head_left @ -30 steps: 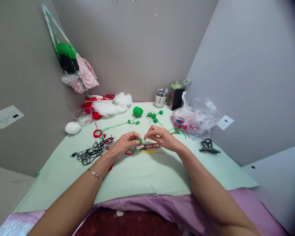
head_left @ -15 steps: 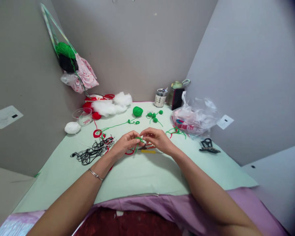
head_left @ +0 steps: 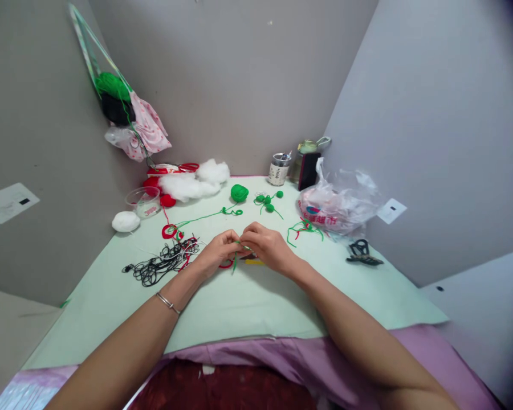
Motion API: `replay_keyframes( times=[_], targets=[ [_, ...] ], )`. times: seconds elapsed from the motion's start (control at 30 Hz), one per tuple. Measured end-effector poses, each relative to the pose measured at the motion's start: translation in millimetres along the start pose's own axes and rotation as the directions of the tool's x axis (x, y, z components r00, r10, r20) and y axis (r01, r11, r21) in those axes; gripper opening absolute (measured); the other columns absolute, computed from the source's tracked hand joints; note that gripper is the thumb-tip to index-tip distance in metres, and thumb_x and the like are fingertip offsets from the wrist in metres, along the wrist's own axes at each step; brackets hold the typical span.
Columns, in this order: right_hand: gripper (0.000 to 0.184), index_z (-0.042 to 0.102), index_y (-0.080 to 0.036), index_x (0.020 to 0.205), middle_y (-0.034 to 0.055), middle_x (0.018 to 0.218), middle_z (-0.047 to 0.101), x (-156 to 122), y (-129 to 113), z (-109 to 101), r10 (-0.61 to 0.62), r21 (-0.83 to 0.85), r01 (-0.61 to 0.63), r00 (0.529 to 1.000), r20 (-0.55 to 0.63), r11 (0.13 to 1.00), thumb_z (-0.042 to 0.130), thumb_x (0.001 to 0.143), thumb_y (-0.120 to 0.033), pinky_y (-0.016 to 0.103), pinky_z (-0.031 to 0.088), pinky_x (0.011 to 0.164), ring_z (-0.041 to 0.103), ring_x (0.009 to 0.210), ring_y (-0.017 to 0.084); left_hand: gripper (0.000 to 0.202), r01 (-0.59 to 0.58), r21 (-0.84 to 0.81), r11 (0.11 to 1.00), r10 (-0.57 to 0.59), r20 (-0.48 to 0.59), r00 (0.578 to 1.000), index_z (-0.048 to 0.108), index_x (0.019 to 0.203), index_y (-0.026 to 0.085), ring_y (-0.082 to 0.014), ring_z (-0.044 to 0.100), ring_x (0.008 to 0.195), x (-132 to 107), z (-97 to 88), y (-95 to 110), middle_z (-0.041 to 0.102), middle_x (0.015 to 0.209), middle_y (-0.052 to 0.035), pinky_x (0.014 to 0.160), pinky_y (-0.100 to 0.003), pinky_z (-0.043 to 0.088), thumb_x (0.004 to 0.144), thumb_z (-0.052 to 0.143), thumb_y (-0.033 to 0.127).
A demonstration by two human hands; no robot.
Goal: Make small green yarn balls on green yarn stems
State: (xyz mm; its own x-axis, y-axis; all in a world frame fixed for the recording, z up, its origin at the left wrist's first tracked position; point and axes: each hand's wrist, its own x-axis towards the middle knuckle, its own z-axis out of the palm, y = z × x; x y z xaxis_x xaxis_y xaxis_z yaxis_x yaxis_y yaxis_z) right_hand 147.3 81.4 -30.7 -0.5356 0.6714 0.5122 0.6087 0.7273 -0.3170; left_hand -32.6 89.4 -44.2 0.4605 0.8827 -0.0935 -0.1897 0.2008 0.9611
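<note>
Over the middle of the table, my left hand (head_left: pixel 219 251) is closed, its thumb and fingers pinching green yarn (head_left: pixel 235 263) with a loose tail hanging down. My right hand (head_left: pixel 268 246) meets it from the other side, fingers pressed together on the same yarn. The fingers hide most of the piece. Beneath the hands lie a yellow-handled tool (head_left: pixel 253 262), mostly covered, and part of a red loop (head_left: pixel 226 263). Just left of my left hand is a tangle of black cord (head_left: pixel 158 266).
Behind the hands sit a green yarn ball (head_left: pixel 239 193), several small green balls (head_left: pixel 269 208) and white stuffing (head_left: pixel 188 187). A white yarn ball (head_left: pixel 126 221) is at the left; a plastic bag (head_left: pixel 336 208) and black claw clip (head_left: pixel 362 253) at the right. Grey walls enclose the table.
My right hand has shifted slightly left and turned, its fingers now against my left fingertips. It covers more of the yellow-handled tool and the green piece.
</note>
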Motion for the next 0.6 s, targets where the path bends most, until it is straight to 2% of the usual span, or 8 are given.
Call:
replay_keyframes(
  times=[0.13, 0.23, 0.3, 0.33, 0.4, 0.47, 0.5, 0.6],
  targets=[
    [0.025, 0.064, -0.021, 0.098, 0.0050, 0.102, 0.064, -5, -8, 10, -0.115, -0.174, 0.098, 0.989, -0.093, 0.980, 0.043, 0.092, -0.010, 0.019, 0.036, 0.055, 0.058, 0.080, 0.011, 0.028, -0.049, 0.055, 0.997, 0.051, -0.035, 0.998, 0.049, 0.070, 0.017, -0.0034, 0.034, 0.043, 0, -1.2, 0, 0.041, 0.052, 0.0090, 0.048, -0.018, 0.032, 0.070, 0.074, 0.030],
    [0.025, 0.062, -0.020, 0.096, 0.0060, 0.100, 0.065, -3, -14, 11, -0.077, -0.051, 0.069, 0.982, -0.171, 0.996, 0.039, 0.093, -0.011, 0.019, 0.041, 0.059, 0.060, 0.082, 0.011, 0.031, -0.044, 0.032, 0.999, 0.047, -0.078, 0.996, 0.046, 0.070, 0.018, -0.0043, 0.041, 0.046, 1, -1.5, -2, 0.043, 0.054, 0.0088, 0.052, -0.018, 0.037, 0.067, 0.075, 0.029],
    [0.019, 0.059, -0.020, 0.093, 0.0059, 0.093, 0.065, 1, -15, 9, 0.062, 0.169, -0.031, 0.982, -0.177, 0.985, 0.040, 0.094, -0.017, 0.021, 0.044, 0.062, 0.061, 0.078, 0.012, 0.031, -0.048, 0.017, 0.999, 0.049, -0.071, 0.996, 0.047, 0.071, 0.018, -0.0062, 0.049, 0.052, 2, -1.5, -4, 0.049, 0.058, 0.0069, 0.057, -0.020, 0.041, 0.066, 0.075, 0.028],
    [0.016, 0.056, -0.020, 0.092, 0.0048, 0.088, 0.065, 3, -14, 8, 0.159, 0.325, -0.105, 0.977, -0.145, 0.940, 0.041, 0.095, -0.022, 0.021, 0.045, 0.059, 0.062, 0.072, 0.012, 0.029, -0.047, 0.016, 0.999, 0.048, -0.055, 0.997, 0.048, 0.072, 0.017, -0.0073, 0.052, 0.055, 1, -1.5, -4, 0.053, 0.061, 0.0056, 0.059, -0.020, 0.043, 0.066, 0.075, 0.028],
    [0.015, 0.049, -0.021, 0.091, 0.0009, 0.076, 0.064, 8, -11, 5, 0.321, 0.628, -0.254, 0.947, 0.007, 0.736, 0.042, 0.095, -0.034, 0.021, 0.044, 0.050, 0.060, 0.058, 0.011, 0.027, -0.037, 0.023, 0.999, 0.037, -0.019, 0.999, 0.050, 0.076, 0.017, -0.0090, 0.057, 0.059, 1, -2.0, -5, 0.059, 0.067, 0.0030, 0.060, -0.021, 0.044, 0.068, 0.074, 0.028],
    [0.022, 0.044, -0.022, 0.090, -0.0030, 0.066, 0.061, 10, -7, 1, 0.381, 0.793, -0.353, 0.909, 0.167, 0.497, 0.045, 0.094, -0.043, 0.020, 0.041, 0.043, 0.056, 0.048, 0.010, 0.026, -0.021, 0.029, 0.999, 0.021, -0.009, 1.000, 0.051, 0.077, 0.017, -0.0110, 0.061, 0.062, 2, -3.1, -5, 0.062, 0.070, 0.0012, 0.061, -0.022, 0.044, 0.069, 0.073, 0.029],
    [0.025, 0.043, -0.022, 0.089, -0.0045, 0.062, 0.059, 11, -5, -3, 0.387, 0.828, -0.372, 0.898, 0.208, 0.419, 0.048, 0.092, -0.046, 0.020, 0.039, 0.042, 0.054, 0.045, 0.010, 0.026, -0.012, 0.035, 0.999, 0.013, -0.011, 1.000, 0.051, 0.077, 0.017, -0.0124, 0.063, 0.065, 2, -3.8, -6, 0.063, 0.072, 0.0004, 0.061, -0.022, 0.045, 0.069, 0.073, 0.029],
    [0.025, 0.046, -0.021, 0.087, -0.0093, 0.050, 0.047, 13, -2, -17, 0.421, 0.901, -0.292, 0.896, 0.139, 0.322, 0.057, 0.088, -0.044, 0.017, 0.034, 0.041, 0.043, 0.038, 0.006, 0.024, 0.010, 0.110, 0.994, -0.005, -0.052, 0.999, 0.050, 0.076, 0.017, -0.0159, 0.068, 0.071, 4, -5.9, -9, 0.065, 0.072, -0.0014, 0.061, -0.022, 0.045, 0.069, 0.071, 0.024]
  ],
)
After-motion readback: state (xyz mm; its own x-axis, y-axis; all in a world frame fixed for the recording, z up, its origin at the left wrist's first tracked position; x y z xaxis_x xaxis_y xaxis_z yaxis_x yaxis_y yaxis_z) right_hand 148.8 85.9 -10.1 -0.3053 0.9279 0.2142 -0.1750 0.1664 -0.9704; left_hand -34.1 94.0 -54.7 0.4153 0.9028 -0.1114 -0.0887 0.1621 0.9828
